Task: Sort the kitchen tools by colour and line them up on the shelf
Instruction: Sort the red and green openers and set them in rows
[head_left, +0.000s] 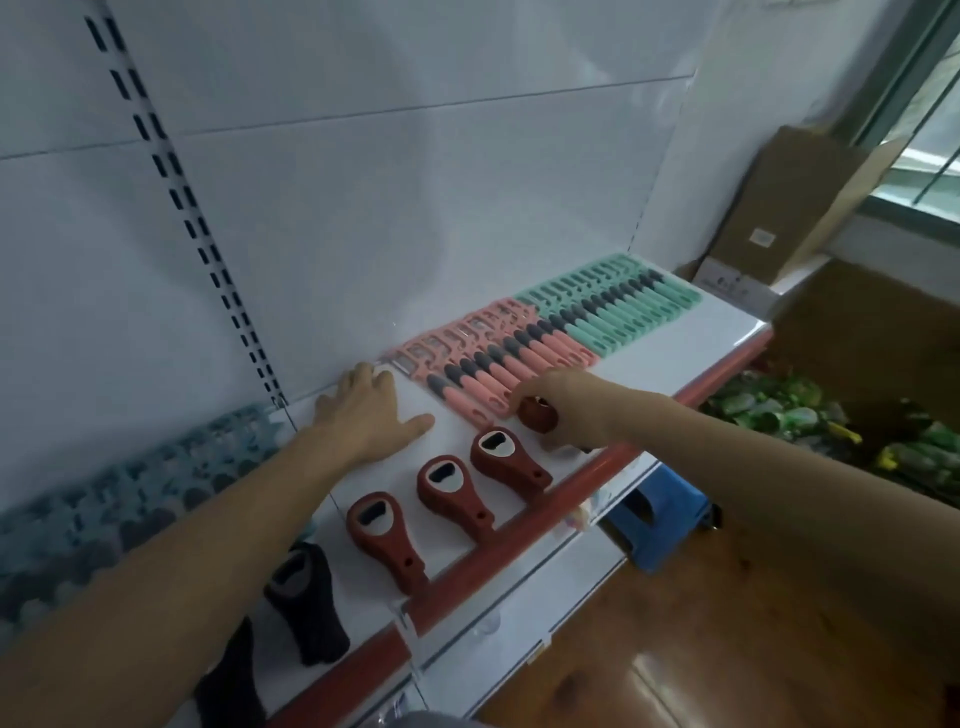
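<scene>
The right hand (563, 410) curls its fingers round a dark red bottle opener (536, 415) with a rounded head, over the white shelf (670, 358) just beside the pink peelers (498, 358). The left hand (371, 410) lies flat on the shelf, fingers spread. Three matching red openers (444, 486) lie in a row near the front edge.

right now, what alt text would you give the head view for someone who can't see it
A person's right hand grips a red bottle opener at the end of a row of three red openers, while the left hand rests flat on the white shelf. Behind lie pink peelers and mint-green peelers; black openers sit nearer.
</scene>
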